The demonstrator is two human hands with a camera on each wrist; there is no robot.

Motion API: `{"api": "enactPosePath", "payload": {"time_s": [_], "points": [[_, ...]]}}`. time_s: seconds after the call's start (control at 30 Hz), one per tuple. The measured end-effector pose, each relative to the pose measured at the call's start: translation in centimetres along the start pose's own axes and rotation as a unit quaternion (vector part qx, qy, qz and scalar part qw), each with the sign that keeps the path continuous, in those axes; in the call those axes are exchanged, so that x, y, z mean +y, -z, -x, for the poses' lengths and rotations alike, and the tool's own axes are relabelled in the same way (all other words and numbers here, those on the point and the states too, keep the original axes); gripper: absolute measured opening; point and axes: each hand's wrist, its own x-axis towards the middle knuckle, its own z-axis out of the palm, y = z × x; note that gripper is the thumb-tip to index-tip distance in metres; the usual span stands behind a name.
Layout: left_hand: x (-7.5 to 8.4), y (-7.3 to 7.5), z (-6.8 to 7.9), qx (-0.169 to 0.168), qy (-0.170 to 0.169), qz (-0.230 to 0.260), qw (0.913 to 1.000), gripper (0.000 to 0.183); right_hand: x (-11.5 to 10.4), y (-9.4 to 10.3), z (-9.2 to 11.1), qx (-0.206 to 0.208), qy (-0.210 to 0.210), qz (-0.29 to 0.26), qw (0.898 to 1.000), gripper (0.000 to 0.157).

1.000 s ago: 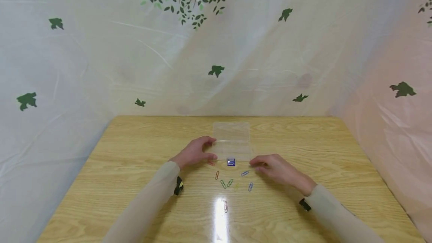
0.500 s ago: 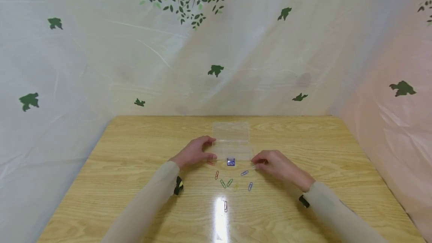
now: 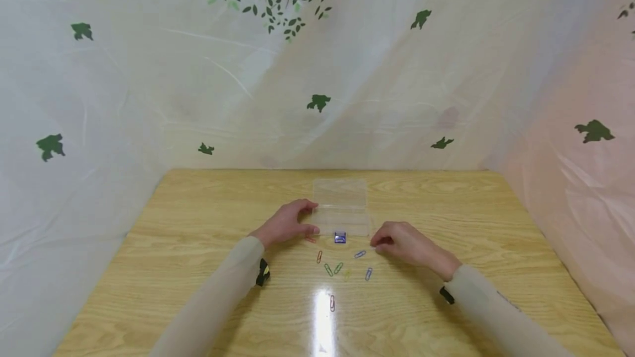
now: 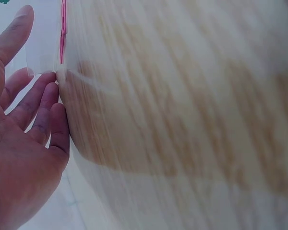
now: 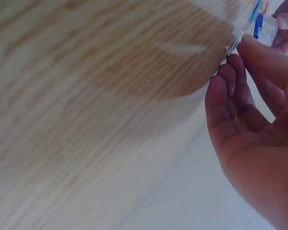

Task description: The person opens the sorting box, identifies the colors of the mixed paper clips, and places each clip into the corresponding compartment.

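Observation:
A clear plastic box (image 3: 342,220) lies on the table with its lid (image 3: 339,192) folded back. My left hand (image 3: 288,223) rests against the box's left side, thumb and fingers spread and loosely bent, touching it. At the front right corner, my right hand (image 3: 407,242) pinches a pale paper clip (image 5: 234,46) between thumb and fingertips, low at the tabletop. The fingers cover much of that clip. A small blue-and-white piece (image 3: 339,237) sits at the box's front edge. Beside the right fingertips lies a blue paper clip (image 3: 360,254).
In front of the box are scattered more paper clips: a red clip (image 3: 319,257), a green clip (image 3: 338,268), a faint yellow clip (image 3: 348,275), another blue clip (image 3: 369,274) and a dark red clip (image 3: 332,303). A pink clip (image 4: 63,31) lies by the left thumb. A hanging sheet (image 3: 238,98) borders the wooden table (image 3: 208,191).
My right fingertips have closed on the pale clip at the box's front right corner and shifted slightly within that spot. The left hand and the box have stayed put.

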Motion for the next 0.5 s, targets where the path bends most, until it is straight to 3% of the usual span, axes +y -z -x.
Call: {"api": "enactPosePath", "payload": {"time_s": [0.5], "points": [[-0.04,0.32,-0.05,-0.006,-0.006,0.002,1.0,0.064,-0.63,-0.35,-0.4,-0.016,-0.047,0.004,0.999,0.01]]}}
